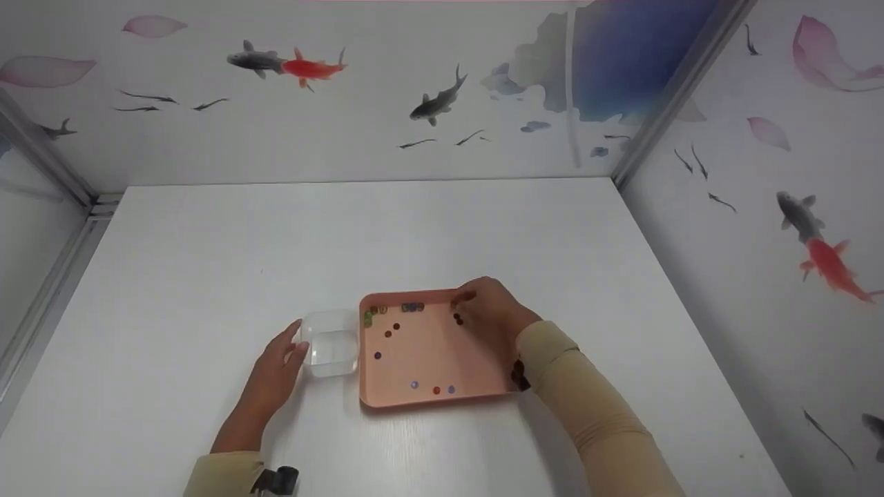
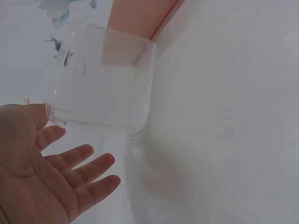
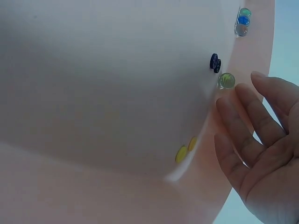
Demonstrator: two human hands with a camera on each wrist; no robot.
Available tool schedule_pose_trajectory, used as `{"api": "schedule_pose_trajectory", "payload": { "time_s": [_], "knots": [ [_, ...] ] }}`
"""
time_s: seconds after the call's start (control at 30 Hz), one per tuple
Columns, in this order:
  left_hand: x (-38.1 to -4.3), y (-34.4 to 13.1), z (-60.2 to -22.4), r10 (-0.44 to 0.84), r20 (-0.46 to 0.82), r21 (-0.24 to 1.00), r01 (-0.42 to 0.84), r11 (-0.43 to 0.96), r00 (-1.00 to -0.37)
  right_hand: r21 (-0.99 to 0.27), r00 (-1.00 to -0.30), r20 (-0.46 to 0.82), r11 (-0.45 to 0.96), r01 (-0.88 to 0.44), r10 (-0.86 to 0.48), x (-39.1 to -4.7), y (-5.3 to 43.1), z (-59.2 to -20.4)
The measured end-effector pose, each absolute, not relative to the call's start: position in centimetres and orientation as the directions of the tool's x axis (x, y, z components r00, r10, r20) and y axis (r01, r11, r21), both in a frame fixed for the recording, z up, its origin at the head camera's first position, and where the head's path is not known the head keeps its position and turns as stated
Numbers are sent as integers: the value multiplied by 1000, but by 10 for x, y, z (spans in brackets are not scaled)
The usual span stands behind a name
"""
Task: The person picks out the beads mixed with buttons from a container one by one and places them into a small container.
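Observation:
My left hand (image 1: 275, 369) pinches the near-left rim of a clear plastic box (image 2: 100, 84) between thumb and index finger; the other fingers spread free. The box stands against the left side of a pink tray (image 1: 442, 355). My right hand (image 3: 261, 144) reaches over the tray's far wall, fingers loosely extended. Its fingertips are close to a greenish glass marble (image 3: 227, 80); whether they touch cannot be told. Two dark buttons (image 3: 214, 61) lie beside that marble. Two yellow buttons (image 3: 181, 154) lie by the tray's corner, hidden in the head view.
Several marbles (image 1: 413, 307) line the tray's far wall and far left corner. Dark buttons (image 1: 388, 334) lie in its left half. A red piece (image 1: 436, 391) lies between two pale marbles near the front wall. The white table (image 1: 207, 276) meets patterned panels at the back and right.

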State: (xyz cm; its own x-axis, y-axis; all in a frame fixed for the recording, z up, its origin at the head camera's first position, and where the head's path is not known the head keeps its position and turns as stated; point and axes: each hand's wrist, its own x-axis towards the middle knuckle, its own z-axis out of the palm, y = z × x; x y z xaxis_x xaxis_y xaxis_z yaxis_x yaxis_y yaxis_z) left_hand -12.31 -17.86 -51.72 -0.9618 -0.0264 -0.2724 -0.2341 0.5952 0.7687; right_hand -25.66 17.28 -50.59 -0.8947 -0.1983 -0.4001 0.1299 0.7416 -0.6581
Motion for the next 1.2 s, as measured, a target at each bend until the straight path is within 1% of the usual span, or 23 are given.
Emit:
{"api": "schedule_pose_trajectory", "payload": {
  "time_s": [0.17,0.37,0.5,0.6,0.73,0.93,1.1,1.2],
  "knots": [
    [-124,-179,-518,-27,-268,766,-230,600,-963,-612,-900,-405,779,137,-159,-257,169,-506],
    [-123,-180,-517,-28,-271,769,-234,594,-962,-530,-915,-366,846,54,-171,-259,165,-507],
    [-124,-180,-518,-26,-266,775,-229,588,-964,-504,-915,-363,863,34,-175,-259,162,-506],
    [-124,-180,-519,-20,-262,782,-225,582,-965,-488,-917,-344,873,-8,-201,-259,161,-506],
    [-124,-181,-520,-17,-259,782,-220,583,-966,-433,-922,-293,895,-108,-254,-259,160,-506],
    [-125,-181,-521,-22,-257,775,-220,592,-966,-401,-925,-293,909,-111,-242,-257,156,-503],
    [-125,-180,-521,-31,-263,764,-228,604,-964,-325,-929,-269,932,-159,-252,-254,153,-501],
    [-125,-180,-521,-34,-264,763,-231,604,-964,-304,-930,-262,937,-173,-256,-253,152,-502]
  ]
}}
